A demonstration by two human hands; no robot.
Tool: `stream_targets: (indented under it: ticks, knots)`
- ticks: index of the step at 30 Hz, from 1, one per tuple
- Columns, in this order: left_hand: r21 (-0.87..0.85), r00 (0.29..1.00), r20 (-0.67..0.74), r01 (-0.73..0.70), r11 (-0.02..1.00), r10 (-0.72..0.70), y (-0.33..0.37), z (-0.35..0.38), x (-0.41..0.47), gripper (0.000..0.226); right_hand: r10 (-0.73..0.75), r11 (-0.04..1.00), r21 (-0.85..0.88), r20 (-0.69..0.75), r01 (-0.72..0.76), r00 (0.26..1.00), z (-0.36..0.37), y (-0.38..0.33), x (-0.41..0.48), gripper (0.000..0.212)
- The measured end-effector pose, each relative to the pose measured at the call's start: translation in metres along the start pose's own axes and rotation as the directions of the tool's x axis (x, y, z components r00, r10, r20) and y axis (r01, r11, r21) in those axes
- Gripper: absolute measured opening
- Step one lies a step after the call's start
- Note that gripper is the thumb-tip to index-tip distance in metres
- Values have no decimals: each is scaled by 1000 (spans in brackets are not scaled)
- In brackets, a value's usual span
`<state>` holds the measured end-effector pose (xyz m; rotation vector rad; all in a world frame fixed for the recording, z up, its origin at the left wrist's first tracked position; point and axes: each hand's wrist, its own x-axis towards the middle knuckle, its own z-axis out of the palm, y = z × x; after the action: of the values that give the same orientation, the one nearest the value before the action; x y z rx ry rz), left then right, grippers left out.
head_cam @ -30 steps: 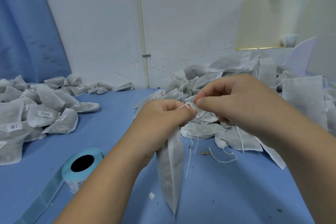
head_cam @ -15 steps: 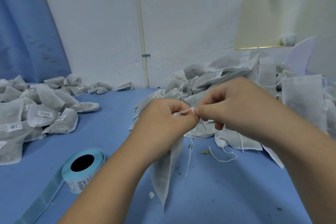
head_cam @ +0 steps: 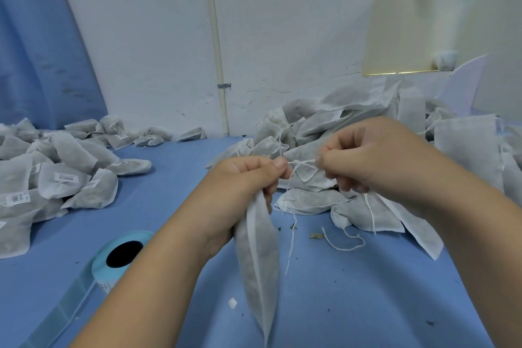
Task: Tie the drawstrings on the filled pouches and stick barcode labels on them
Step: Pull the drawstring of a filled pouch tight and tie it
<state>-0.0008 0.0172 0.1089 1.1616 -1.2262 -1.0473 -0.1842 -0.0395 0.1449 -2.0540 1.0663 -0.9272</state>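
My left hand (head_cam: pixel 243 181) grips the neck of the slim white non-woven filled pouch (head_cam: pixel 260 263), which hangs over the blue counter (head_cam: pixel 367 299). My right hand (head_cam: pixel 378 155) pinches its thin white drawstring (head_cam: pixel 303 162), taut between them. An uneven pull could slip the knot loose or snap the string.
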Motion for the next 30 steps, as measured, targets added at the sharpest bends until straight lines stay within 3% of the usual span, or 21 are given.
stream_targets:
  ticks: [6, 10, 14, 18, 22, 26, 30]
  knots:
    - [-130, 997, -37, 63, 990, -69, -4, -8, 5, 17, 13, 1000, -28, -4, -13, 1000, -8, 7, 3, 18]
    - [-61, 995, -43, 87, 994, -89, -7, -9, 6, 30, 28, 999, -30, -9, -28, 1000, -6, 12, 5, 14]
    - [104, 996, -17, 89, 991, -88, -7, -12, 6, 24, 38, 999, 7, -68, -38, 997, -9, 16, 9, 16]
    - [137, 997, -9, 71, 988, -71, -9, -8, 7, 23, 49, 997, 57, -107, -43, 993, -3, 17, 10, 14]
    - [82, 997, -77, 24, 996, -17, -8, -3, 7, 27, -21, 999, -36, -120, 17, 993, 8, 14, 9, 35]
    - [-12, 987, -158, -12, 1000, 10, -5, 1, 7, 19, -87, 985, -142, 71, 97, 994, 16, 5, 0, 49]
    - [-155, 980, -200, -24, 988, -7, -3, 3, 6, 22, -34, 943, -308, 279, 123, 960, 22, 3, -5, 53]
